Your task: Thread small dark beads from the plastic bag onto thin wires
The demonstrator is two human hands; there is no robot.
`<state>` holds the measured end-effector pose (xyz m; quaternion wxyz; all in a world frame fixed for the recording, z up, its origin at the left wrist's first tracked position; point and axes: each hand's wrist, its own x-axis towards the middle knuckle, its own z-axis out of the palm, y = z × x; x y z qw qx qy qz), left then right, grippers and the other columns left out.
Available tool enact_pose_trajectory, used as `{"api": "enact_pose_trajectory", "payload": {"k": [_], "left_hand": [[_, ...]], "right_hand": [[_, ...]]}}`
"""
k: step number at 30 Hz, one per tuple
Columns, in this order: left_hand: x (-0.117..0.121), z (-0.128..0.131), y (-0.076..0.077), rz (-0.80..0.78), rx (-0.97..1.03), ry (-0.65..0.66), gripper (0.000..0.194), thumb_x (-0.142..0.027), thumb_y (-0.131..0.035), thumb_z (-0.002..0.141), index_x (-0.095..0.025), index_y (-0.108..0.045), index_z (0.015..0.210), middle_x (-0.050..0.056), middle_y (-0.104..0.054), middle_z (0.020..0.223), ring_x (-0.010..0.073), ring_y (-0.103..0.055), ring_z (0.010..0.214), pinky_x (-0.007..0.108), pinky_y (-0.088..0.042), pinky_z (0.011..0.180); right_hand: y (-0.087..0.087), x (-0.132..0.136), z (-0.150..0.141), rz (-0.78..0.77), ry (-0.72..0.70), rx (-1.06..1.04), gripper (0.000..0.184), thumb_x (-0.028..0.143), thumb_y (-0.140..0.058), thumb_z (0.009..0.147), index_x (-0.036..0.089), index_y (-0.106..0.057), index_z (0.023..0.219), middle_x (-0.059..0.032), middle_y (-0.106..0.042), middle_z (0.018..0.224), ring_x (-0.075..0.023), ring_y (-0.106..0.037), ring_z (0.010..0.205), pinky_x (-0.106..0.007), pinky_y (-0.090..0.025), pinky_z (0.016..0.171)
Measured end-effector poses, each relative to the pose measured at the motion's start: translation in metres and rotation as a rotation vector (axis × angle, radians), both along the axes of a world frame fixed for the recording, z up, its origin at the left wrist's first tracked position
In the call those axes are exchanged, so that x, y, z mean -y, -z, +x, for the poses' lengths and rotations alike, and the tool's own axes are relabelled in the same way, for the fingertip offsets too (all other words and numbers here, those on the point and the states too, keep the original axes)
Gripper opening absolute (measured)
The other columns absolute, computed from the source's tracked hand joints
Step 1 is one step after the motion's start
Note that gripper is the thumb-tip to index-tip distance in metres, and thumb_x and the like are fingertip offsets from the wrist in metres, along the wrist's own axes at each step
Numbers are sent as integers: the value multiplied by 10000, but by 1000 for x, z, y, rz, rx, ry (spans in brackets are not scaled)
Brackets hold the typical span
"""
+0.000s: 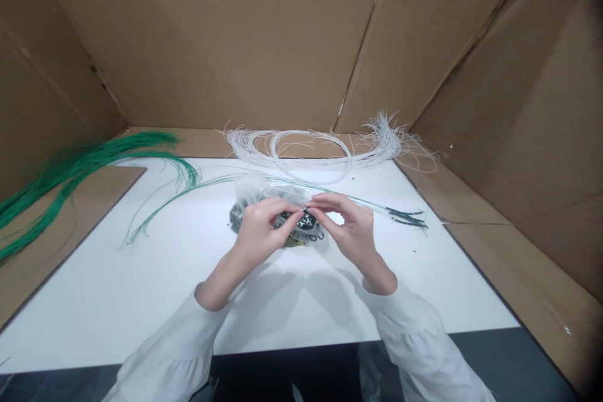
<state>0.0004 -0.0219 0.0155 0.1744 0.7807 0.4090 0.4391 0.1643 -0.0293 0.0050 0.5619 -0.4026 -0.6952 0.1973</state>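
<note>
My left hand (260,226) and my right hand (349,224) meet fingertip to fingertip over a clear plastic bag with dark lettering. Each pinches thumb against forefinger. A thin pale strand shows at the left fingertips, with a tiny dark bit, bead-like, beside it at the right ones; the fingers partly hide both. Under my hands, the plastic bag (249,187) holds small black pieces (307,221) that look like beads. Thin green strands (202,183) pass behind the bag. At their right end, dark beaded lengths (407,217) lie beside my right hand.
A loose coil of white strands (311,160) with a frayed end lies at the back. Thick bundles of green strands (70,173) spread over the left edge. Cardboard walls (226,44) enclose the back and sides of the white tabletop (155,282).
</note>
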Motion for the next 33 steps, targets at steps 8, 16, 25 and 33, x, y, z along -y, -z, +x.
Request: {"api": "enact_pose_trajectory", "payload": {"k": [8, 16, 25, 33], "left_hand": [[0, 0, 0, 5, 32, -7, 119, -238, -582, 776, -163, -664, 734, 16, -648, 651, 95, -473, 504, 218, -370, 499], [0, 0, 1, 6, 24, -1, 118, -233, -583, 776, -161, -667, 736, 12, -644, 645, 93, -468, 503, 218, -369, 505], [-1, 0, 1, 15, 1, -2, 122, -225, -580, 777, -156, -673, 740, 9, -643, 637, 89, -478, 508, 211, -375, 510], [-5, -2, 6, 22, -57, 31, 103, -201, -577, 778, -165, -673, 783, 14, -663, 703, 97, -548, 573, 201, -418, 560]], "right_hand": [[0, 0, 0, 16, 1, 7, 163, 185, -615, 747, 231, -635, 902, -18, -710, 846, -161, -675, 712, -290, -564, 697], [-1, 0, 0, 24, 0, 21, 155, 178, -612, 751, 233, -630, 894, -15, -709, 837, -155, -671, 697, -281, -562, 682], [0, -1, 1, 101, 9, 66, 151, 148, -609, 752, 213, -631, 886, -13, -701, 834, -132, -654, 675, -253, -543, 656], [1, -6, 4, 122, -13, 205, 120, 173, -591, 776, 212, -630, 882, -21, -687, 767, -143, -628, 674, -276, -516, 645]]}}
